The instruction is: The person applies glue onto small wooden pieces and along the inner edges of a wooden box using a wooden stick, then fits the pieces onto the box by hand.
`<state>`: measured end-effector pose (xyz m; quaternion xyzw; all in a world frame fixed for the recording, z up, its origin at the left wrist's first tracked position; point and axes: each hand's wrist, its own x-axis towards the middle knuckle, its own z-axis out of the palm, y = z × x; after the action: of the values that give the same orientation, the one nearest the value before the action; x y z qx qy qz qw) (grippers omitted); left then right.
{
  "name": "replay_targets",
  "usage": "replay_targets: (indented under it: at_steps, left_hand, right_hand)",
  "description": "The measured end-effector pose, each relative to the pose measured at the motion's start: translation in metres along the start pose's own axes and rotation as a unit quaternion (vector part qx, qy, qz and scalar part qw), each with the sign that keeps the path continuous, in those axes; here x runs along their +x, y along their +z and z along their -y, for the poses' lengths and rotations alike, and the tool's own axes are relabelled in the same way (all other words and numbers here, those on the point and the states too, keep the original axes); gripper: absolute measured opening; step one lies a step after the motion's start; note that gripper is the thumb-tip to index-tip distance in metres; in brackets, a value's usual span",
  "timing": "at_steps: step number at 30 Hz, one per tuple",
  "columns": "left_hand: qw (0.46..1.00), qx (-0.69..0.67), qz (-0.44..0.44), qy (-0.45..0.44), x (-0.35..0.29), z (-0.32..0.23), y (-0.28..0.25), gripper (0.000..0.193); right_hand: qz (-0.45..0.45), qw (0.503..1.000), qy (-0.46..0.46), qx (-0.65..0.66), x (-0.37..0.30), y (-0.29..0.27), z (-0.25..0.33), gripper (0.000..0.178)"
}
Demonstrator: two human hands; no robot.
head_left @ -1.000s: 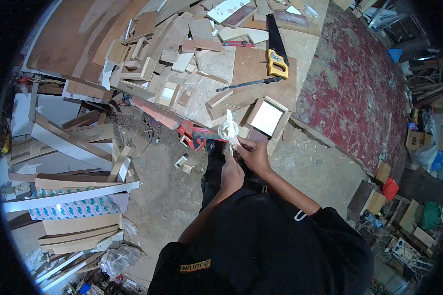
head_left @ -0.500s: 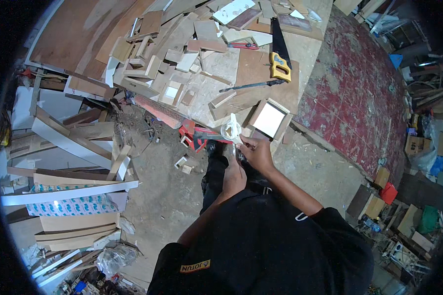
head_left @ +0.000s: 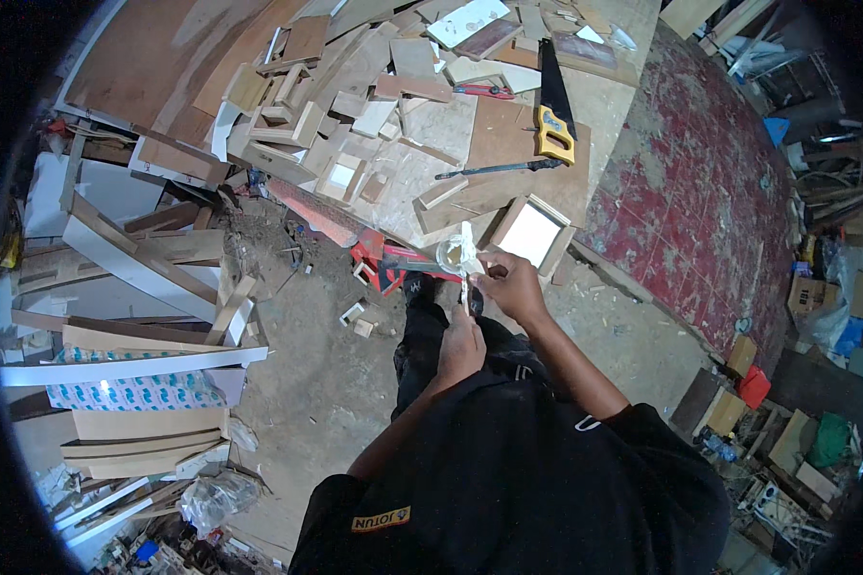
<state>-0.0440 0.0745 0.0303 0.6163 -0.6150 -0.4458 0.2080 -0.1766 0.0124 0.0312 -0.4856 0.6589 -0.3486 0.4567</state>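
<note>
In front of my body, over the near edge of the workbench [head_left: 431, 216], is a pale, ring-shaped piece [head_left: 463, 252] with a short tab on top and a thin stem below. Its exact kind is not clear. The fingers of my left hand [head_left: 461, 350] close round the stem from below. From the right, my right hand [head_left: 511, 287] pinches the piece beside its ring. Just beyond my right hand, a shallow wooden box frame [head_left: 534, 233] with a white panel lies on the bench.
A handsaw with a yellow handle [head_left: 555, 134], a dark metal bar [head_left: 499, 170] and a red cutter [head_left: 484, 91] lie among wood offcuts on the bench. Long boards [head_left: 144, 369] are stacked at the left. At the right is a worn red tiled floor [head_left: 690, 192].
The pale piece has turned slightly in my hands and moved a little to the right. The whole view has shifted slightly. Both hands keep their hold.
</note>
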Motion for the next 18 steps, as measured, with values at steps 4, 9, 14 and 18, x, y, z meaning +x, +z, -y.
replay_targets:
  at_steps: [4, 9, 14, 18]
  left_hand:
    - [1.0, 0.007, 0.005, -0.02, -0.001, 0.004, 0.0, 0.024]
    - [1.0, 0.001, 0.005, 0.007, -0.001, 0.001, -0.003, 0.025]
    - [1.0, -0.001, 0.015, 0.017, -0.001, -0.002, -0.006, 0.024]
    - [0.999, -0.004, 0.035, 0.001, -0.001, 0.005, -0.008, 0.023]
  right_hand:
    - [-0.019, 0.997, 0.058, 0.047, -0.002, -0.002, 0.019, 0.026]
    - [-0.01, 0.997, 0.036, 0.062, 0.001, 0.0, 0.007, 0.02]
    - [-0.002, 0.998, 0.04, 0.054, 0.009, 0.002, -0.007, 0.016]
    - [-0.005, 0.999, 0.003, 0.048, 0.014, 0.006, -0.014, 0.015]
